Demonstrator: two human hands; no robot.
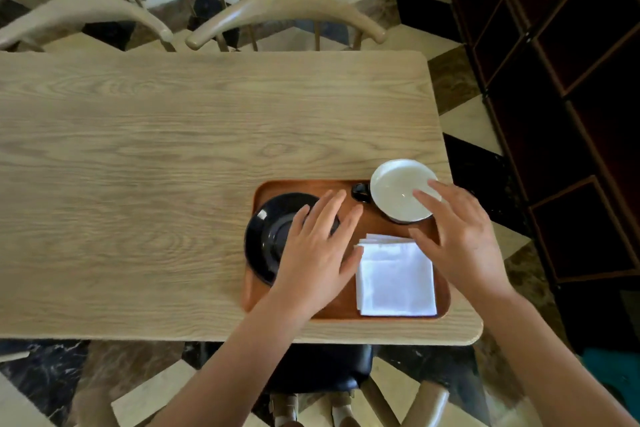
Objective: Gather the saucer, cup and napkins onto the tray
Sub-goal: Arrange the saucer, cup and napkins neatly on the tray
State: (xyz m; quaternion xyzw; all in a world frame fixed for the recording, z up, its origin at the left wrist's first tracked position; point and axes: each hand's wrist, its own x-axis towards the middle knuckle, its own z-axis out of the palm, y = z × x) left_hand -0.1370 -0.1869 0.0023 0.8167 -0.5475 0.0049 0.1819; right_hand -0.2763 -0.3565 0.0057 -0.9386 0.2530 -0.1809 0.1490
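Tray [346, 308]: reddish-brown wood, rounded corners, lying at the 5 o'clock corner of the table, near its front edge.
Saucer [263, 236]: black, glossy, on the tray's 9 o'clock side, its outer rim overhanging the tray's edge there; right part hidden under the left hand.
Cup [398, 191]: white inside, dark outside, upright at the tray's 1 o'clock corner; dark handle pointing to 9 o'clock.
Napkins [396, 279]: white, folded square stack, flat on the tray at its 4 o'clock part, between the two hands; a few lower layers fanning out at the stack's 12 o'clock edge.
Left hand [315, 250]: palm down over the saucer's right half, fingers spread and extended toward 1 o'clock, gripping nothing; thumb just beside the napkins' top-left corner.
Right hand [460, 236]: palm down at the tray's 3 o'clock edge, fingers splayed loose, holding nothing; fingertips overlapping the cup's rim in view at its 4 o'clock side, actual contact impossible to tell; thumb close to the napkins' top-right corner.
Table [173, 166]: light oak grain, bare across its left side.
Chairs [287, 10]: pale wood, curved backs, pushed in at the table's 12 o'clock edge.
Cabinet [571, 97]: dark wood, at 3 o'clock, well apart from the table.
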